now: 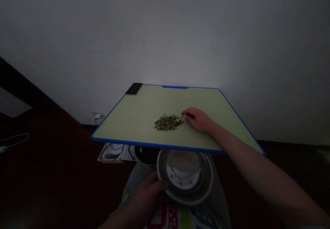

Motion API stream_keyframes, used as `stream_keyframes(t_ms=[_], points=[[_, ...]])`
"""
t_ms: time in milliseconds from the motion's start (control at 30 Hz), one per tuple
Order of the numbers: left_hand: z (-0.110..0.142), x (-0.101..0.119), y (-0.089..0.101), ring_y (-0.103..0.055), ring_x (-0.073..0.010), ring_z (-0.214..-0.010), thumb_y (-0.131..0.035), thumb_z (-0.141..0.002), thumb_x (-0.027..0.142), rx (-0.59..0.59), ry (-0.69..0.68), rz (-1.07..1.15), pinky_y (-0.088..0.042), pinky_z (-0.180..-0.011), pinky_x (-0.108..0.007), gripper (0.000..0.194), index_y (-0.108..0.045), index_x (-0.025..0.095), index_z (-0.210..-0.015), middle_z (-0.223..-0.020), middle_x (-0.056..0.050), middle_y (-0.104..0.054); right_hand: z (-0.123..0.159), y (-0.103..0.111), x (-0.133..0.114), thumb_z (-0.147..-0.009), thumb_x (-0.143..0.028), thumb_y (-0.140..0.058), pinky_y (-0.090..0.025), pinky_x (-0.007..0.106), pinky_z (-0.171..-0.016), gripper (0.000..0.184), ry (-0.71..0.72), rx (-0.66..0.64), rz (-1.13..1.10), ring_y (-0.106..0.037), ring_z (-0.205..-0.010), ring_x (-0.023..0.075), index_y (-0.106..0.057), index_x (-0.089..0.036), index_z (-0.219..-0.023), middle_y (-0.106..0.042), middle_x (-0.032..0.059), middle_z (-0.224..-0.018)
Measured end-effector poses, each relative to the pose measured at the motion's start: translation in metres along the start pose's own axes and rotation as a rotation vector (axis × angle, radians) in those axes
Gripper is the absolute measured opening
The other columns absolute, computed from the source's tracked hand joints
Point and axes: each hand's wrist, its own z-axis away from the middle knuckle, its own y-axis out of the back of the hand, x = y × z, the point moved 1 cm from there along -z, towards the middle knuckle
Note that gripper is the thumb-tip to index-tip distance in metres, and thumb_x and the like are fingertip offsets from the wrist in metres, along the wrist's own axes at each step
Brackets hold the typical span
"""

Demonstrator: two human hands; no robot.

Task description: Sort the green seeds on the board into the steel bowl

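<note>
Two hands in view, both the person's own. Left hand [145, 195] is nearest, curled around the rim of one steel bowl [206, 184], fingers wrapped over the edge, firm hold. The bowl sits over the lap, on grey trousers [136, 182], with a printed multicoloured cloth [170, 218] just below it. Inside the bowl is one heap of pale grains [183, 162], too small to tell what kind (bad light).

Just past the bowl, one dark round pot [145, 154] shows under the near edge of one pale green board [154, 143] with a blue border. Beside the pot is one white tray [112, 152] with dark cables on it.

Right hand [198, 119] reaches out along the board, resting on it, fingers curled and nearly closed, pinching one small pale sliver [183, 117]; exact item cannot be told. One pile of small dark green seeds [168, 122] lies on the board, too many to count, touching or just beside that sliver and directly left of the right hand.

Farther on, one black phone [133, 89] lies at the board's far left corner. One wall socket with a plug [98, 116] sits low on the white wall [165, 33].
</note>
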Motion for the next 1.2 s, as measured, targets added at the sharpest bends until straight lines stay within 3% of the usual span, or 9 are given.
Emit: stream_keyframes(t_ms=[700, 1200], points=[[0.0013, -0.0002, 0.0007, -0.077, -0.0336, -0.102, -0.081, -0.063, 0.018, -0.031, 0.006, 0.000, -0.059, -0.094, -0.044, 0.028, -0.078, 0.015, -0.091, -0.091, -0.011, -0.085, -0.0018, -0.0027, 0.0021, -0.093, -0.016, -0.052, -0.051, 0.037, -0.090, 0.026, 0.004, -0.012, -0.006, -0.066, -0.097, 0.0226, -0.071, -0.019, -0.112, -0.073, 0.0104, -0.103], [0.0017, -0.0026, 0.0013, -0.078, -0.0346, -0.099, -0.080, -0.065, 0.016, 0.002, 0.001, -0.007, -0.063, -0.082, -0.041, 0.031, -0.078, 0.013, -0.096, -0.093, -0.013, -0.084, -0.0009, -0.0024, 0.0015, -0.092, -0.016, -0.052, -0.050, 0.037, -0.086, 0.026, 0.023, -0.003, -0.010, -0.065, -0.092, 0.0223, -0.071, -0.018, -0.110, -0.073, 0.0105, -0.100]])
